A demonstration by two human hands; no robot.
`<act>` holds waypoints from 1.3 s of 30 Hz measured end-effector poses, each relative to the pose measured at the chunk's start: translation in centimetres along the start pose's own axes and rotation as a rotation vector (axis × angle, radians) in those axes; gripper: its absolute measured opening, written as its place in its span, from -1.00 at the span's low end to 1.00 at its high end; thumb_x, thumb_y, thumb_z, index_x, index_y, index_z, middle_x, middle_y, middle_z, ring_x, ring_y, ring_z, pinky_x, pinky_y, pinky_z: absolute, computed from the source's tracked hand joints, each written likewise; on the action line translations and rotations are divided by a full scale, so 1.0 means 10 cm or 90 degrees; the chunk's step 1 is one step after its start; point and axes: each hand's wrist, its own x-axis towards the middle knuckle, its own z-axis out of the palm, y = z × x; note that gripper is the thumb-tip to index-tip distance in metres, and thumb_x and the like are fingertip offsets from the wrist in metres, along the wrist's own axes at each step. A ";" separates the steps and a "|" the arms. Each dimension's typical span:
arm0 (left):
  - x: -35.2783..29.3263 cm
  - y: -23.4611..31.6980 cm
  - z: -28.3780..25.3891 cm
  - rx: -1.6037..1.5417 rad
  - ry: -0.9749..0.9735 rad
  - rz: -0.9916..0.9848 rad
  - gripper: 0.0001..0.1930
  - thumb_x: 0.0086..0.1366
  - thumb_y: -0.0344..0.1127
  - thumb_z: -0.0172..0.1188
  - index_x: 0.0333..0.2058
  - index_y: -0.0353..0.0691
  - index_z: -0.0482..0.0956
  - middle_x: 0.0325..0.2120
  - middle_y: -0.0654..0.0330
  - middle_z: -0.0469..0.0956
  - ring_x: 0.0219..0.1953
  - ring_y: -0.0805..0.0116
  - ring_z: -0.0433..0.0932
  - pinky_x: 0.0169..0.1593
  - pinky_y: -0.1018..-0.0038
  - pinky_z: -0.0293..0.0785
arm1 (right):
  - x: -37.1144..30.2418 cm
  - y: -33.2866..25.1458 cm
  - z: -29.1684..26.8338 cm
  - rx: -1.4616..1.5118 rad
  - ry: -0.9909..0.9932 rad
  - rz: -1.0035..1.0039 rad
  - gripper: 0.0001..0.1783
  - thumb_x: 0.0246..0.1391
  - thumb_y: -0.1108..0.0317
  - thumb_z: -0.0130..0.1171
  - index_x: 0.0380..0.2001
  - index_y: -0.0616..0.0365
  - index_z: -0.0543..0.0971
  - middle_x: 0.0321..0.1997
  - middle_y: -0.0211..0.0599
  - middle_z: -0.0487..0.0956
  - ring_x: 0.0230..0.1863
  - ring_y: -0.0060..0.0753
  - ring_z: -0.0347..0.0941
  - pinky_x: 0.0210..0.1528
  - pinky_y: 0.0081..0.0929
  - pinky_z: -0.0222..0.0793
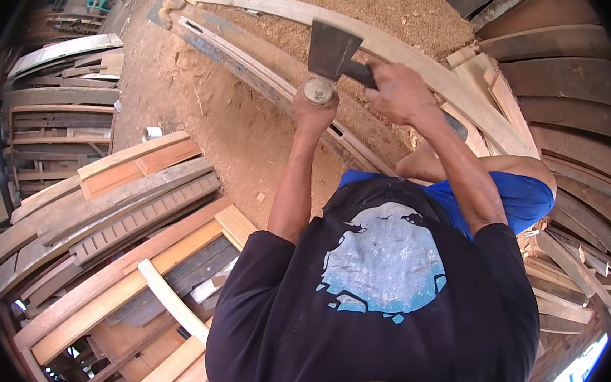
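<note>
Right hand (399, 94) clamped on the dark grip (358, 71) of a flat-bladed tool (333, 49); left hand (315, 114) wrapped around a round-ended handle (318, 91) with its top showing; hands near each other, not joined. Both above a slotted wooden strip (260, 71) laid lengthwise on a weathered plank (266, 48), from near the plank's far left end back toward a bent leg (426, 163). Lower end of the round-ended handle hidden by the left hand; contact with the strip impossible to tell.

Probably head-heavy and rigid, the flat-bladed tool: best taken by the grip, well clear of the metal edges. Round-ended handle likely stiff and light enough for one hand, best held below the bare top. Strip seemingly firm, slightly springy along its length, weakest at the slots; safer to hold at the solid stretches between. Dusty wood perhaps slippery.

Beyond the plank's right edge, a long curved pale board (284, 6). At the plank's far end, a tan lump (166, 15) of unclear kind. Around, sawdust-strewn ground (189, 117), a small white cup-like thing (152, 133) near the left timber stack (142, 171), and dark boards (579, 83) along the right. In the way at the near end: the bent leg.
</note>
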 end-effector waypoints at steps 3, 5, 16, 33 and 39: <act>-0.17 -0.07 -0.31 -0.041 -0.005 -0.037 -0.75 0.13 -0.47 0.39 -0.25 -0.31 0.52 -0.45 0.20 0.59 -0.37 0.49 0.55 -0.25 0.49 0.50 | -0.24 -0.30 -0.18 0.185 0.119 -0.067 -0.70 0.15 0.27 0.31 -0.08 0.14 0.59 -0.26 -0.08 0.69 -0.24 -0.06 0.63 -0.14 -0.10 0.47; -0.21 -0.15 -0.25 -0.064 0.006 -0.042 -0.74 0.12 -0.47 0.40 -0.26 -0.32 0.51 -0.46 0.20 0.58 -0.37 0.51 0.53 -0.25 0.51 0.50 | -0.30 -0.49 -0.39 0.340 0.207 -0.144 -0.72 0.08 0.33 0.33 -0.13 0.14 0.61 -0.31 -0.02 0.67 -0.31 -0.01 0.61 -0.23 -0.17 0.47; -0.34 -0.47 0.01 -0.127 0.028 0.025 -0.71 0.11 -0.38 0.41 -0.21 -0.31 0.57 -0.38 0.23 0.64 -0.32 0.47 0.58 -0.20 0.47 0.53 | -0.16 -0.24 0.40 0.002 -0.056 -0.112 -0.75 -0.01 0.31 0.26 -0.26 0.19 0.58 -0.44 0.00 0.62 -0.37 0.02 0.58 -0.27 -0.14 0.44; 0.19 -0.14 -0.14 -0.069 0.007 -0.115 -0.69 0.13 -0.33 0.46 -0.27 -0.31 0.51 -0.44 0.21 0.59 -0.38 0.44 0.57 -0.26 0.44 0.52 | -0.53 -0.39 -0.46 0.559 0.218 -0.115 -0.66 0.14 0.39 0.33 -0.03 0.26 0.59 -0.46 -0.48 0.55 -0.46 -0.71 0.37 -0.43 -0.55 0.36; 0.13 -0.03 -0.09 -0.059 0.005 -0.091 -0.70 0.11 -0.37 0.46 -0.27 -0.29 0.51 -0.45 0.22 0.59 -0.38 0.45 0.57 -0.28 0.46 0.52 | -0.55 -0.34 -0.52 0.550 0.238 -0.117 -0.63 0.15 0.39 0.34 0.00 0.29 0.58 -0.41 -0.48 0.56 -0.43 -0.72 0.37 -0.41 -0.55 0.38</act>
